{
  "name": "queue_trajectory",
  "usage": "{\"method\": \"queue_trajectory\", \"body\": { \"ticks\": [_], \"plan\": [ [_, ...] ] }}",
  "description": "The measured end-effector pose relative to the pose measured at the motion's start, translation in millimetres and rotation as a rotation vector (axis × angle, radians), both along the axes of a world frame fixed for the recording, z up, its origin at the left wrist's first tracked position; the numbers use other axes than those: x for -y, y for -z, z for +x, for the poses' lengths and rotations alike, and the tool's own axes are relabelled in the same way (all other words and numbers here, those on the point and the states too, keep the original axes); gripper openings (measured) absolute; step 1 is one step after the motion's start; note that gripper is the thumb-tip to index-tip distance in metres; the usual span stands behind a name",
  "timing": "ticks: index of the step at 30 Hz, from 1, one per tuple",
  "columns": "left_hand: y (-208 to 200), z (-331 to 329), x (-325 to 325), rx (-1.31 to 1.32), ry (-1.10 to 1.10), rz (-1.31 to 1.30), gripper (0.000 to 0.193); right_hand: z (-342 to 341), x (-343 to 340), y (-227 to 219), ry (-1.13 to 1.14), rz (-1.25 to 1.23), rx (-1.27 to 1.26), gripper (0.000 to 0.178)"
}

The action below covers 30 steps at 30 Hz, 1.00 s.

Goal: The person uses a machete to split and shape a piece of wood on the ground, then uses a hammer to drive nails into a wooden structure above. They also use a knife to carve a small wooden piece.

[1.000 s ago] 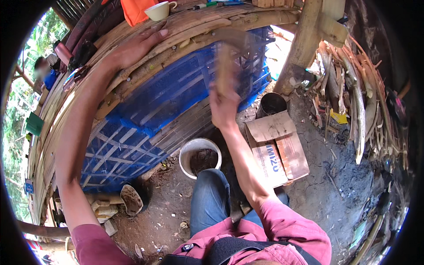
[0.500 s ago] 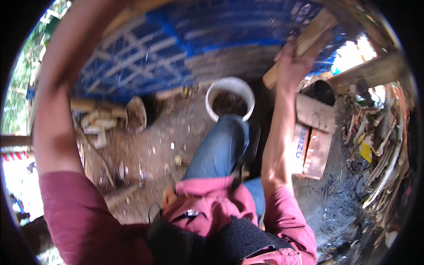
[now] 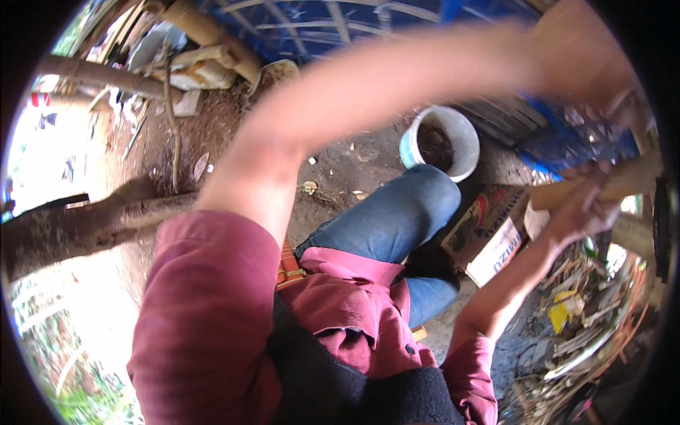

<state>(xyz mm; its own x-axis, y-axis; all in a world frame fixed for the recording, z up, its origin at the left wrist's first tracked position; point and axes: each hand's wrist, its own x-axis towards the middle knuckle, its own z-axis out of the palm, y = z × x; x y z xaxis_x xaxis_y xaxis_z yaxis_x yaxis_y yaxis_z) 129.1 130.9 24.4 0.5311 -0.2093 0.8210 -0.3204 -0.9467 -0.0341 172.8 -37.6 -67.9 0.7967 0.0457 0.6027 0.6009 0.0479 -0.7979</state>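
My right hand [image 3: 584,207] is wrapped around a pale length of timber [image 3: 632,176] at the right, its cut end poking out past the fingers. Across the upper part of the view stretches my left arm, and my left hand [image 3: 591,60] is at the top right, above the timber. Motion smears its fingers, so whether it grips anything is unclear. Beyond my bent knee a white bucket [image 3: 465,145] stands tilted in view, with dark matter inside.
A cardboard box [image 3: 489,230] sits below my right forearm. Split sticks [image 3: 584,340] are heaped at the right. A blue lattice-patterned sheet [image 3: 319,25] lines the far side. At left, a thick log [image 3: 92,227] crosses near me, with a thin stick [image 3: 170,127] beyond it.
The view has turned to the right. My left arm has swung from the upper left across to the upper right. My right hand, still on the timber, now appears lower and farther right.
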Motion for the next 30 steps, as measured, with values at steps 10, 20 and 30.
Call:
{"method": "queue_trajectory", "body": {
  "ticks": [10,20,30],
  "plan": [
    [310.9,-361.2,-104.4,-0.856,-0.987,-0.706,0.038,17.8,-30.4,-81.3,0.480,-0.343,0.220,0.067],
    [319.5,-599.4,-455.4,-0.416,-1.733,-1.024,0.075,49.7,-121.1,-106.4,0.380,-0.564,0.518,0.061],
    [290.6,-534.3,-589.9,0.157,-1.346,-1.159,0.067,24.8,-161.8,-138.4,-0.232,-0.325,0.137,0.060]
  ]
}}
